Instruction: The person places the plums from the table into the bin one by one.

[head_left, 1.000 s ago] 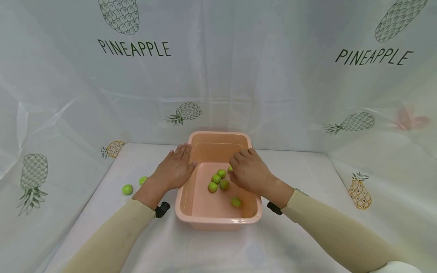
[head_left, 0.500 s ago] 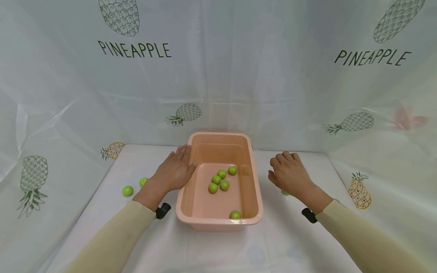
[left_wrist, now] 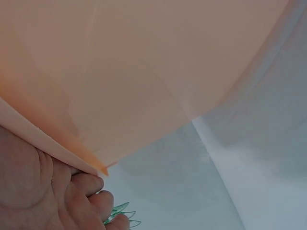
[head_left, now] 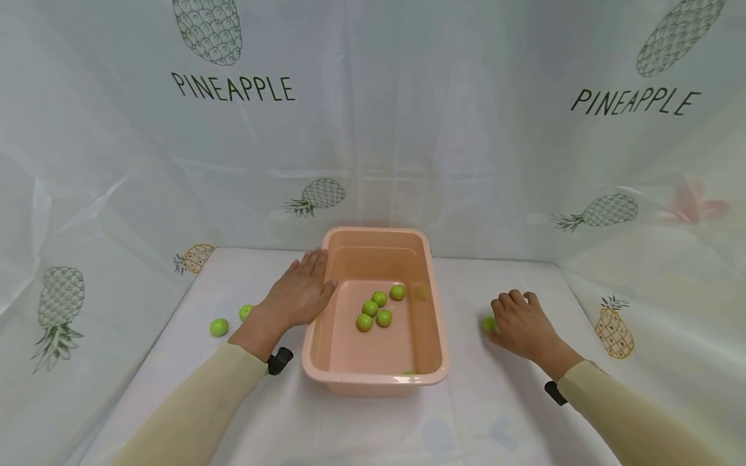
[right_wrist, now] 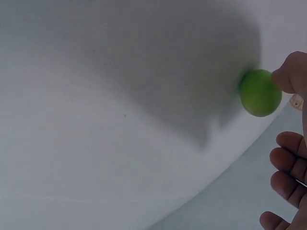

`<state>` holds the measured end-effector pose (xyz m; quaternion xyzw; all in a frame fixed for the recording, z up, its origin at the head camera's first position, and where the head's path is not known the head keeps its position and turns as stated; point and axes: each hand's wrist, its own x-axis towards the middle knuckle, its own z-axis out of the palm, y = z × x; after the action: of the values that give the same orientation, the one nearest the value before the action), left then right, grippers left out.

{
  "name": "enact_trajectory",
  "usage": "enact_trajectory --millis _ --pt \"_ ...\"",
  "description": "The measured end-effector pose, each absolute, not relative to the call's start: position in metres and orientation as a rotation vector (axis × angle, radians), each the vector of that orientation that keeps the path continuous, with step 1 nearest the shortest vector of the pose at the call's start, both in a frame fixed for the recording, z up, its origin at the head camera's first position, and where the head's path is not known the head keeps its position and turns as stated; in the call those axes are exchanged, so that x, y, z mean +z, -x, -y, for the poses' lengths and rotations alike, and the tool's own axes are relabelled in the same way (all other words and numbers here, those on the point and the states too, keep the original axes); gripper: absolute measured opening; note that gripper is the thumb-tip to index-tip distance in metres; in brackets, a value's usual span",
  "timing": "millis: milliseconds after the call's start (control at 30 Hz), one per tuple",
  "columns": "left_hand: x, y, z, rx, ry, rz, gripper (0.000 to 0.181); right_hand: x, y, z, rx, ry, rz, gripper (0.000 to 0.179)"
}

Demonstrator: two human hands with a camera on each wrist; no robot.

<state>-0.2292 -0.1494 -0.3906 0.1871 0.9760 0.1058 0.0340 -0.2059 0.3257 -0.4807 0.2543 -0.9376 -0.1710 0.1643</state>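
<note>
A pink plastic basin (head_left: 375,377) stands mid-table with several small round green fruits, lime-like (head_left: 364,322), on its floor. My left hand (head_left: 297,291) lies with straight fingers along the basin's left rim; in the left wrist view its fingers (left_wrist: 88,184) show just under that rim (left_wrist: 53,143). To the right of the basin, my right hand (head_left: 521,327) is low over the table by another green lime-like fruit (head_left: 488,324). In the right wrist view the thumb (right_wrist: 290,72) is right at this fruit (right_wrist: 260,93), while the other fingers (right_wrist: 288,160) are loosely bent and apart from it.
Two more green fruits, one nearer (head_left: 219,327) and one by the left forearm (head_left: 245,312), lie left of the basin. A white cloth covers the table (head_left: 373,433). Behind it hangs a pale curtain (head_left: 408,129) printed with pineapples.
My right hand has moved from over the basin to the right and down beside a fruit on the table. One fruit has rolled to the basin's near wall. The left hand stays put.
</note>
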Motion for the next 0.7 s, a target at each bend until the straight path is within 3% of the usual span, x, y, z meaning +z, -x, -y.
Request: enact_trajectory --millis 700 --pt "-0.391 0.229 0.148 0.321 -0.586 -3.02 0.073 -0.5 0.219 -0.331 -0.496 -0.701 2.697 0.043"
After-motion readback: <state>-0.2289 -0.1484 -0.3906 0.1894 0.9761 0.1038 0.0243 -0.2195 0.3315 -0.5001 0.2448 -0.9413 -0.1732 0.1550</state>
